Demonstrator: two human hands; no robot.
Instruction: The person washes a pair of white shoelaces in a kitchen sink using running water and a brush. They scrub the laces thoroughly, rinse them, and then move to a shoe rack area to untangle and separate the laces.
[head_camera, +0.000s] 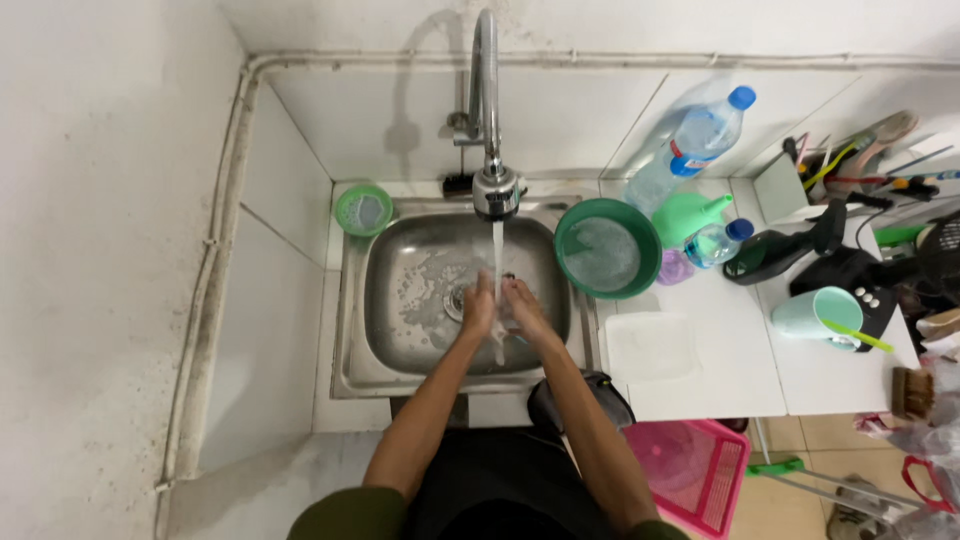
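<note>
Water (497, 250) runs in a thin stream from the tall silver tap (487, 110) straight down onto two hands held close together over the steel sink (400, 300); the left hand (479, 303) and the right hand (522, 308) touch each other under the stream, right above the drain; the fingers of both hands are bent in a little, and something small and pale seems to sit between them, but it is too blurry to tell what it is or if they grip it; soap foam lies on the sink floor to the left of the hands; a small green strainer cup (363, 210) sits on the back left corner of the sink; a big green bowl (606, 248) with water in it rests on the right rim of the sink, near the right hand; behind the bowl a large clear bottle with a blue cap (690, 145) leans on the wall, and a green funnel (688, 214) and a small bottle (716, 242) sit beside it; a clear plastic lid (650, 345) lies flat on the white counter; a mint green cup (818, 315) lies farther right; a pink basket (695, 470) stands on the floor below.
</note>
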